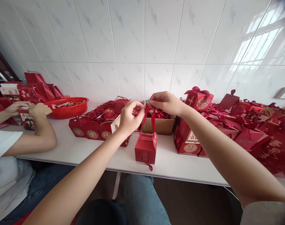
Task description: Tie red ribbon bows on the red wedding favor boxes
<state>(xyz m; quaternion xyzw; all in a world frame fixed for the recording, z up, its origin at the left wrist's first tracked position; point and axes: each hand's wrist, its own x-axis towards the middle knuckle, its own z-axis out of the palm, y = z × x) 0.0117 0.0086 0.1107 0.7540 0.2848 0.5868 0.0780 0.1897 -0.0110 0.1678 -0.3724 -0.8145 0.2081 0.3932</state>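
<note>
Grip of the left hand (131,116) and grip of the right hand (167,102) each pinch the dark-red satin ribbon (153,120), which rises in two strands from the small red cardboard gift box (143,143). That box stands near the front edge of the white worktop (121,161), its twisted red cord (147,161) hanging down the front. Behind it stands an open brown cardboard carton (157,126) containing red items.
</note>
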